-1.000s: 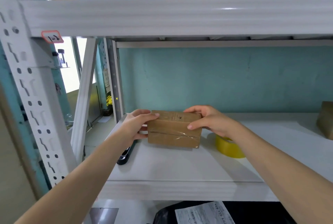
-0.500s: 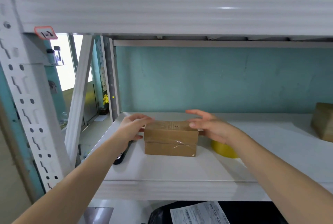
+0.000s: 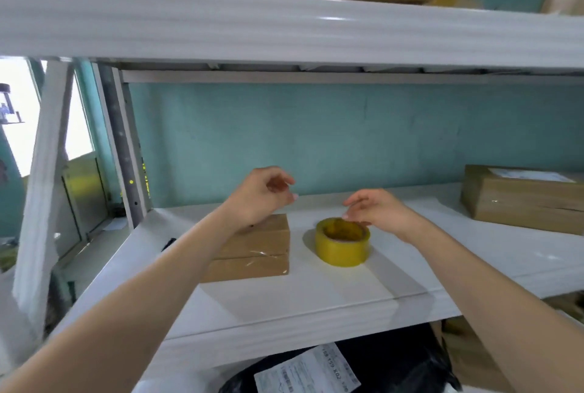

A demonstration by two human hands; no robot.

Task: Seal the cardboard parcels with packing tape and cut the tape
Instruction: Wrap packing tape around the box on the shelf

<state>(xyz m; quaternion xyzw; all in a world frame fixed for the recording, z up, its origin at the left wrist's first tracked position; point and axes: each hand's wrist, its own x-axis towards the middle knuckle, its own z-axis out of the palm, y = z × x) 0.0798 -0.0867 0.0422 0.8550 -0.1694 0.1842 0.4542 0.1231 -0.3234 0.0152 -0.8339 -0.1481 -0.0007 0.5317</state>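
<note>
— How much open room is there on the white metal shelf [image 3: 316, 304]?
— Bare board runs from the front edge to the small brown cardboard parcel [image 3: 259, 253], centre-left of the frame. The yellow roll of packing tape [image 3: 343, 247] stands just beside it, not touching. A larger cardboard box [image 3: 521, 203] sits well apart at the right edge.
— And the hands?
— The left hand [image 3: 262, 195] hovers above the parcel, its grip slack, fingers loosely curled on nothing. The right hand [image 3: 379, 212] reaches over the roll with a relaxed, empty grip. I cannot tell whether it touches the rim.
</note>
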